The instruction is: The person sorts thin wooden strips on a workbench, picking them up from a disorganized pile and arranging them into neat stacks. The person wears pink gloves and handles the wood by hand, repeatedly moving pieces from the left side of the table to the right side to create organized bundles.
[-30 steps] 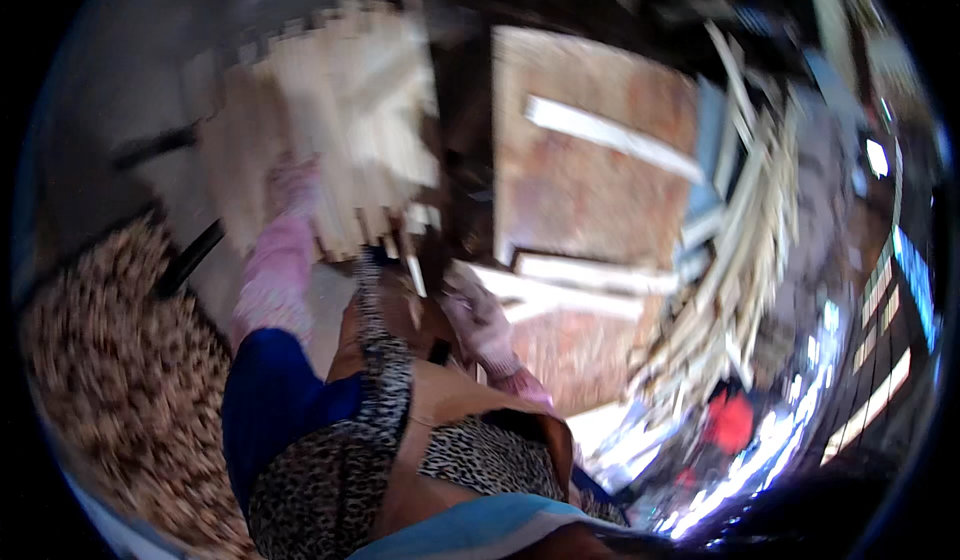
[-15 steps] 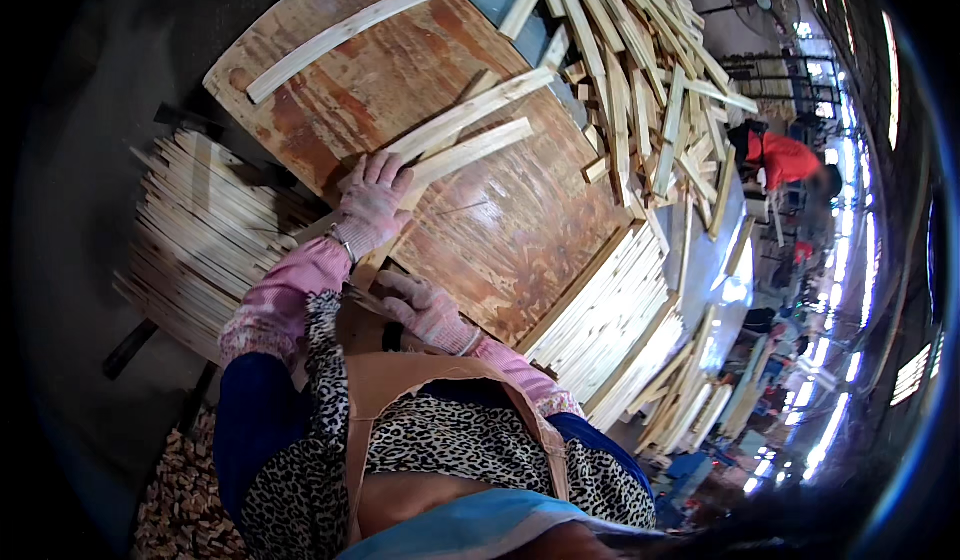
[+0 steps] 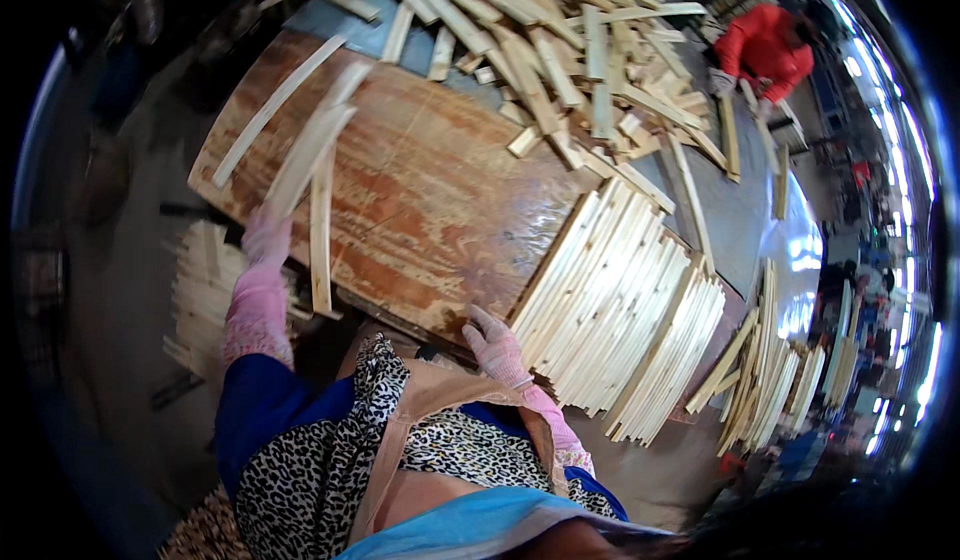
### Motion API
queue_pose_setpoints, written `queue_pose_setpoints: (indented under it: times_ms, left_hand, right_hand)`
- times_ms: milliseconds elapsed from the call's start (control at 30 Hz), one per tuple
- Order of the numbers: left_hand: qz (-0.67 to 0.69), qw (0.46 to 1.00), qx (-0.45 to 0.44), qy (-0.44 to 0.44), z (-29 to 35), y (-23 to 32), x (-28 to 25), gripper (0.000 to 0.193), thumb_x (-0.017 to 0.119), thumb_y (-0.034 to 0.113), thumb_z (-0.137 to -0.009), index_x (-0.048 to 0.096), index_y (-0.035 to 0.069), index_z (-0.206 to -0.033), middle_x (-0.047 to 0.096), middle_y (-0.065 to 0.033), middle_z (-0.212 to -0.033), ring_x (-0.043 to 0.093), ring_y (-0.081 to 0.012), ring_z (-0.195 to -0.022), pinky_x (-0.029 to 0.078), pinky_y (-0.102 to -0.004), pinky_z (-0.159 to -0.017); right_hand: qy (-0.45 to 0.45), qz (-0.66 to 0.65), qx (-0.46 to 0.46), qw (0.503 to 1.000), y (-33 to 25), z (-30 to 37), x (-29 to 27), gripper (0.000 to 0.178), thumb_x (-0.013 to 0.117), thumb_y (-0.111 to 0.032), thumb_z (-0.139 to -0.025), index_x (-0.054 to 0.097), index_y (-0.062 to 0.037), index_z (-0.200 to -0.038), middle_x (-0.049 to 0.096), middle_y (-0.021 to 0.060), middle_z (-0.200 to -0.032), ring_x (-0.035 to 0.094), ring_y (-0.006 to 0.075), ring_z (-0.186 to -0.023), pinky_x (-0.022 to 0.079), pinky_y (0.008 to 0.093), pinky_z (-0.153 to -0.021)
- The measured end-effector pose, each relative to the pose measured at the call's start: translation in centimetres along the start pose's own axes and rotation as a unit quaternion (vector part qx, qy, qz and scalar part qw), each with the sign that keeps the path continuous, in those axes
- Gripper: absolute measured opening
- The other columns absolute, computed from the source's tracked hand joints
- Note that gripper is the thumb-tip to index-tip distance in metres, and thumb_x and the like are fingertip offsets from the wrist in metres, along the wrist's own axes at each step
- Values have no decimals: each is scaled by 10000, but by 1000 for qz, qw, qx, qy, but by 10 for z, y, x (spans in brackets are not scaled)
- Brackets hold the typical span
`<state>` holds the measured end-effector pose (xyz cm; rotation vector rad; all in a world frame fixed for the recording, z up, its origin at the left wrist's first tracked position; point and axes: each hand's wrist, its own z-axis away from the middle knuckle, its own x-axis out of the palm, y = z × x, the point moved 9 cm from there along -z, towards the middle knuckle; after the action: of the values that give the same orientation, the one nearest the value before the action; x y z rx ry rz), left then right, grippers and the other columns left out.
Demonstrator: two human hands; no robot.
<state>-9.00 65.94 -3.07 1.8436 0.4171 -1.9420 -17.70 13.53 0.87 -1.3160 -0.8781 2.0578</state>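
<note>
My left hand [image 3: 267, 237], in a pink-white glove and blurred by motion, is closed round the near ends of two pale wooden slats [image 3: 312, 150] at the left of the wooden work board [image 3: 430, 190]. Another slat [image 3: 320, 235] lies just right of them, its near end jutting past the board's edge. Farther left rests a single slat [image 3: 275, 110], apart from the held ones. By the near edge of the board, my right hand [image 3: 495, 348] has its fingers apart and nothing in them, close to a row of slats lying side by side [image 3: 600, 300].
A loose heap of slats [image 3: 550, 50] covers the far side. Below the board's left edge stands a stack of slats [image 3: 200, 290]. At the far right, a person in red [image 3: 765, 50] handles wood. More slats [image 3: 770, 360] lie in bundles at the right.
My left hand has moved left, swinging the two slats with it. My right hand has come away from the piece near the board's edge and moved right. The whole view has shifted.
</note>
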Motion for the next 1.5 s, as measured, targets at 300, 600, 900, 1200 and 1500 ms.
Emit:
queue_pose_setpoints:
  times_ms: [300, 600, 900, 1200, 1500]
  left_hand:
    - [238, 926, 293, -12, -60, 405, 8, 665, 633, 389, -964, 494, 36, -1510, 471, -220, -1562, 430, -369, -1453, 300, -441, -1235]
    - [639, 630, -43, -439, -23, 720, 17, 536, 669, 455, -949, 646, -26, -1186, 696, -153, -1026, 660, -238, -838, 565, -411, -746]
    - [386, 582, 198, -688, 140, 506, 28, 461, 612, 464, -1010, 720, 23, -1086, 734, -136, -991, 686, -225, -876, 553, -366, -798]
    - [297, 906, 301, -22, -148, 715, -79, 805, 725, 544, -874, 472, 57, -1462, 546, -192, -1417, 508, -354, -1327, 376, -475, -1148]
    - [472, 795, 300, -237, -131, 668, -53, 666, 609, 74, -859, 442, 18, -1501, 591, -254, -1393, 536, -388, -1343, 414, -435, -1149]
  right_hand:
    - [96, -149, 51, 983, 17, -27, -2, 468, 676, -225, -998, 602, -40, -1422, 724, 197, -1231, 700, 285, -1161, 536, 357, -995]
    - [226, -232, 187, 927, 14, -49, -44, 488, 646, -245, -1030, 568, -31, -1462, 644, 159, -1407, 605, 245, -1302, 457, 324, -1099]
    - [294, -440, 171, 831, 68, -197, -195, 495, 621, -242, -1049, 545, 56, -1436, 690, 125, -1208, 640, 178, -1105, 508, 312, -994]
    - [250, -579, 135, 764, 84, -225, -136, 477, 632, -61, -1009, 525, 41, -1463, 680, 97, -1261, 661, 168, -1072, 527, 286, -963]
    - [250, -663, 117, 696, 63, -208, -120, 565, 606, -196, -1060, 404, -10, -1554, 684, 102, -1218, 681, 195, -1045, 603, 344, -883]
